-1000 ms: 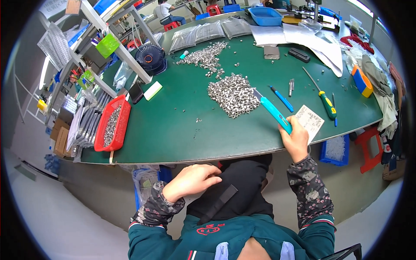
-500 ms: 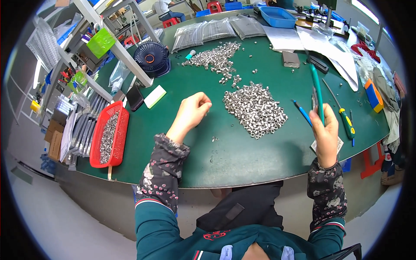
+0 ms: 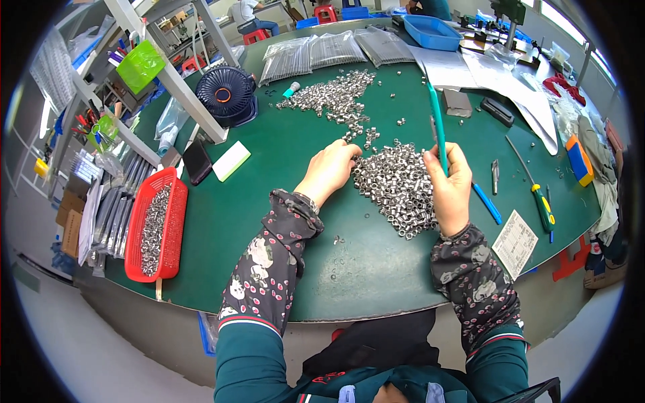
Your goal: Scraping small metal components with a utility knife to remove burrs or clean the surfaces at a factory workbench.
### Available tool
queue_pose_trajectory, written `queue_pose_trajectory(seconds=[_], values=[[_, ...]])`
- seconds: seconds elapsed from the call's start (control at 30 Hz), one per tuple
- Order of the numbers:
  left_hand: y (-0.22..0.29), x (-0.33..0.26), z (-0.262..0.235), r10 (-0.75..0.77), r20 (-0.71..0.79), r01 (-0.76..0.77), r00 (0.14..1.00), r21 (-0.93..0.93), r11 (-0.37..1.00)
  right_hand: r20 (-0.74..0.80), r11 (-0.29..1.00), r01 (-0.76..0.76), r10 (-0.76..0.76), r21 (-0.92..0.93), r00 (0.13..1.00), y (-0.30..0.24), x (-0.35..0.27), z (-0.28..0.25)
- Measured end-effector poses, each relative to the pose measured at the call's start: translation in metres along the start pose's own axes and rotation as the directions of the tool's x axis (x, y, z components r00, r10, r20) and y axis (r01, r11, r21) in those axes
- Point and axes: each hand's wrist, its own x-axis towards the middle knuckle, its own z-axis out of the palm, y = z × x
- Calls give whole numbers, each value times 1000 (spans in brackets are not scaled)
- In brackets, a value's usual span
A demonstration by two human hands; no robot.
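Observation:
My right hand (image 3: pixel 451 188) is closed around a long, slim teal-green tool (image 3: pixel 438 124), held upright over the right side of a pile of small metal rings (image 3: pixel 393 188). A grey metal strip shows beside the tool; its exact kind is unclear. At the pile's upper left edge, my left hand (image 3: pixel 330 171) has its fingers curled together, the tips touching or almost touching the rings. Whatever they pinch, if anything, is hidden. Farther back spreads a second heap of small metal rings (image 3: pixel 336 94).
A red basket (image 3: pixel 176 221) of metal parts stands left, near a phone (image 3: pixel 197 161), a green-white block (image 3: pixel 232 161) and a fan (image 3: pixel 227 94). Rightward lie a blue pen-like tool (image 3: pixel 487 203), a screwdriver (image 3: pixel 541 207) and a printed card (image 3: pixel 514 245). Bagged rods (image 3: pixel 336 50) line the back.
My left hand has moved right to the pile's edge. My right hand has come left over the pile with the teal-green tool, uncovering the card. The view has shifted slightly.

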Motion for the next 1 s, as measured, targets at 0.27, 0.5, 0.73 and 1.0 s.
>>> queue_pose_trajectory(seconds=[0.27,0.5,0.73,1.0], values=[[-2,4,2,106,-117,-106,987,6,994,18,974,63,-61,-218,998,7,1,-10],[-3,2,-4,-154,59,164,986,-430,888,54,951,96,-84,-294,995,8,-2,-10],[12,-28,-40,-272,118,232,955,-871,434,103,933,144,-117,-330,988,8,-6,-6],[-14,-102,-38,-378,75,53,923,-996,-67,272,920,145,-43,-365,961,-1,-18,0]])
